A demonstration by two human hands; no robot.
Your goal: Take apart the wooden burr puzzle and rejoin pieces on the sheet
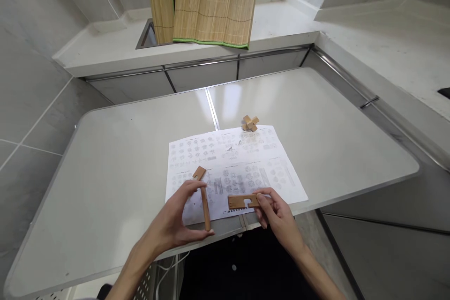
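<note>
At the near edge of the white surface (105,159), the left hand (174,222) had its fingers clasped round a slim wooden bar (206,211) over the printed sheet (246,164). A short wooden block (199,172) lay just beyond. The right hand (277,213) pinched a notched wooden piece (242,202) level by one end. By my judgement, the notch should face the bar, with both grips near the ends. A wooden cross (250,123) sat at the sheet's far edge. Behind were grey tiled walls and a bamboo mat (214,4).
</note>
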